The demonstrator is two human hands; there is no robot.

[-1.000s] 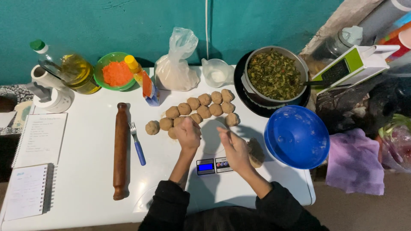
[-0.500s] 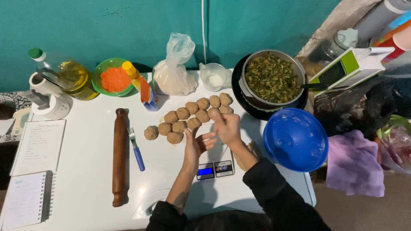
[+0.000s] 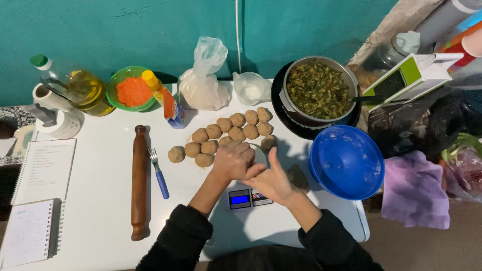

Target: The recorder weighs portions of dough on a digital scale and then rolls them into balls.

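Both hands now pressed together over the small scale [image 3: 249,198], just below the cluster of dough balls [image 3: 221,138]; half a second ago apart, left lower, right reaching up toward the cluster; a second ago spread on either side of the scale; reads as a fresh piece being rolled between the palms. Left hand [image 3: 232,160] curled on top, fingers closed over something hidden; right hand [image 3: 273,180] flat and open beneath, thumb raised; cannot tell what sits between them. Another darker lump [image 3: 298,176] just right of the right hand. Rolling pin [image 3: 139,181] and blue-handled fork [image 3: 158,172] untouched to the left; blue bowl [image 3: 346,161] and pan of greens [image 3: 318,90] to the right.
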